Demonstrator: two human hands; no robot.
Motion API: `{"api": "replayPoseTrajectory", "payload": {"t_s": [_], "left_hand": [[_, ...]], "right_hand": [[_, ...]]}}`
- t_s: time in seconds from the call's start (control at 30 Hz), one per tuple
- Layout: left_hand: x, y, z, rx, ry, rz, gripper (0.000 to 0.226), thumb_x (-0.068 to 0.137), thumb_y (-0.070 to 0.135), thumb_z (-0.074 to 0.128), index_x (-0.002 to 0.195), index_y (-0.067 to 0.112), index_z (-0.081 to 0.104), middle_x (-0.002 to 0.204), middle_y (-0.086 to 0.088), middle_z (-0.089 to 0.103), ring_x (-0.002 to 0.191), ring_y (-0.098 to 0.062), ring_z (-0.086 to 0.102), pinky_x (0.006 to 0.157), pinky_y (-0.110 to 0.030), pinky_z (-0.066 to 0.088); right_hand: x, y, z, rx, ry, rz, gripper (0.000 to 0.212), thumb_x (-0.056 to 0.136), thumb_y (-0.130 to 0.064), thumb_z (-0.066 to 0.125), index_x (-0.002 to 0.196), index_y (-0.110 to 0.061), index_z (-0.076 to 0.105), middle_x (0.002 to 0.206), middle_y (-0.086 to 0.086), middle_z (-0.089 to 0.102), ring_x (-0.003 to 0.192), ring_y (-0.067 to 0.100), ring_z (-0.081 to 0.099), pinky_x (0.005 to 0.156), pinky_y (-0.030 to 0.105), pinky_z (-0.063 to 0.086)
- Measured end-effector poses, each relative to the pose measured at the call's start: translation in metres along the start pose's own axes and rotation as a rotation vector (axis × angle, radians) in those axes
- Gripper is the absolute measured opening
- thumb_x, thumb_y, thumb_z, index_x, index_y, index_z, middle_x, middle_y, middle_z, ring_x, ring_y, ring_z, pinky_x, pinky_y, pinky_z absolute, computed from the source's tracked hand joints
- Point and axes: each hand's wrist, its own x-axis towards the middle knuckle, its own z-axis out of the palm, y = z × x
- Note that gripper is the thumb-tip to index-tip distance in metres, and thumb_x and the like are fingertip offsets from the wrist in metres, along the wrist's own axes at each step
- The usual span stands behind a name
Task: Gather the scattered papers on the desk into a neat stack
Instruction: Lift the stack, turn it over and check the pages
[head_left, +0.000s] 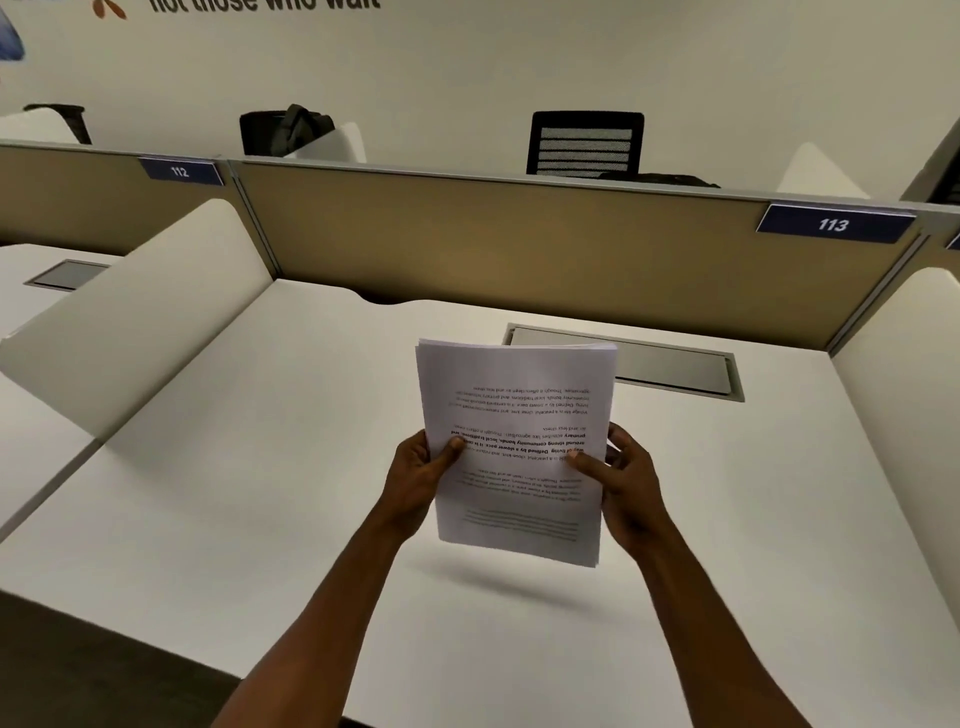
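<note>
A stack of white printed papers (514, 395) is held up above the white desk (260, 493), its text upside down to me. My left hand (418, 475) grips the stack's left edge, thumb on the front sheet. My right hand (626, 478) grips the right edge, thumb also on the front. The sheets' top edges lie nearly flush, with slight offsets at the top left corner. The stack casts a shadow on the desk below it. I see no loose paper on the desk.
A grey cable hatch (675, 369) is set in the desk behind the stack. A tan partition (519, 244) with a "113" label (834, 224) closes the back. White side dividers (156, 306) stand on the left and right (904, 374). Office chairs (584, 143) stand beyond.
</note>
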Motion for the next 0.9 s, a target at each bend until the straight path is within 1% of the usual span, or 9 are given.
{"api": "replayPoseTrajectory", "payload": {"t_s": [0.03, 0.1, 0.23, 0.3, 0.43, 0.6, 0.73, 0.8, 0.9], "left_hand": [[-0.001, -0.003, 0.001, -0.008, 0.006, -0.002, 0.026, 0.087, 0.029, 0.069, 0.108, 0.015, 0.074, 0.11, -0.005, 0.078, 0.095, -0.016, 0.075, 0.076, -0.021, 0.059], [-0.002, -0.007, -0.001, -0.015, 0.024, -0.001, 0.023, 0.087, 0.03, 0.069, 0.106, 0.019, 0.076, 0.11, -0.005, 0.078, 0.096, -0.016, 0.074, 0.077, -0.022, 0.059], [-0.004, -0.017, -0.009, 0.031, 0.055, -0.006, 0.018, 0.09, 0.031, 0.07, 0.104, 0.022, 0.076, 0.108, -0.006, 0.078, 0.096, -0.019, 0.074, 0.076, -0.024, 0.059], [-0.007, -0.024, -0.008, 0.057, 0.091, -0.004, 0.016, 0.09, 0.03, 0.07, 0.104, 0.025, 0.075, 0.107, -0.005, 0.077, 0.096, -0.018, 0.074, 0.075, -0.022, 0.059], [-0.012, -0.037, -0.003, 0.069, 0.139, -0.022, 0.016, 0.088, 0.028, 0.067, 0.101, 0.029, 0.075, 0.103, -0.003, 0.077, 0.092, -0.016, 0.074, 0.072, -0.024, 0.059], [-0.007, -0.036, -0.004, 0.168, 0.154, 0.007, 0.017, 0.094, 0.028, 0.06, 0.105, 0.033, 0.072, 0.103, 0.001, 0.077, 0.093, -0.02, 0.074, 0.075, -0.031, 0.062], [-0.009, -0.048, -0.002, 0.204, 0.159, -0.022, 0.025, 0.101, 0.02, 0.058, 0.125, 0.016, 0.065, 0.114, -0.005, 0.073, 0.104, -0.027, 0.07, 0.086, -0.042, 0.062], [-0.012, -0.053, 0.0, 0.212, 0.157, -0.021, 0.026, 0.101, 0.018, 0.057, 0.126, 0.015, 0.063, 0.115, -0.005, 0.073, 0.106, -0.026, 0.07, 0.085, -0.04, 0.062], [-0.012, -0.048, 0.002, 0.216, 0.16, 0.003, 0.024, 0.1, 0.023, 0.057, 0.123, 0.021, 0.065, 0.109, 0.001, 0.074, 0.1, -0.021, 0.071, 0.079, -0.035, 0.063]], "right_hand": [[0.0, 0.004, 0.003, 0.045, 0.042, 0.014, 0.042, 0.077, -0.003, 0.078, 0.116, -0.013, 0.068, 0.112, 0.016, 0.073, 0.1, 0.043, 0.069, 0.078, 0.045, 0.059], [0.001, 0.01, 0.007, 0.002, 0.059, 0.011, 0.034, 0.082, -0.002, 0.074, 0.114, -0.012, 0.07, 0.111, 0.014, 0.074, 0.099, 0.041, 0.07, 0.077, 0.044, 0.06], [-0.001, 0.023, 0.011, -0.119, 0.057, -0.083, 0.023, 0.086, -0.012, 0.072, 0.108, -0.02, 0.073, 0.109, 0.008, 0.074, 0.1, 0.034, 0.069, 0.082, 0.045, 0.06], [-0.003, 0.037, 0.011, -0.165, 0.062, -0.092, 0.026, 0.088, -0.016, 0.07, 0.114, -0.02, 0.07, 0.11, 0.006, 0.073, 0.103, 0.031, 0.068, 0.085, 0.044, 0.058], [-0.009, 0.063, 0.012, -0.205, 0.086, -0.042, 0.03, 0.093, -0.014, 0.065, 0.122, -0.024, 0.065, 0.11, 0.0, 0.073, 0.107, 0.026, 0.066, 0.086, 0.035, 0.057], [-0.004, 0.06, 0.01, -0.207, 0.109, -0.033, 0.035, 0.09, -0.027, 0.066, 0.125, -0.026, 0.062, 0.116, -0.001, 0.071, 0.108, 0.024, 0.067, 0.086, 0.045, 0.059], [-0.005, 0.071, 0.01, -0.246, 0.129, 0.01, 0.036, 0.093, -0.017, 0.065, 0.129, -0.021, 0.058, 0.12, 0.002, 0.068, 0.111, 0.025, 0.065, 0.091, 0.05, 0.057], [-0.008, 0.077, 0.01, -0.264, 0.14, 0.037, 0.038, 0.093, -0.015, 0.065, 0.13, -0.02, 0.057, 0.121, 0.002, 0.067, 0.113, 0.026, 0.064, 0.092, 0.051, 0.057], [-0.007, 0.079, 0.007, -0.234, 0.164, 0.04, 0.037, 0.092, -0.015, 0.066, 0.128, -0.023, 0.059, 0.117, 0.001, 0.069, 0.109, 0.026, 0.066, 0.089, 0.051, 0.058]]}}
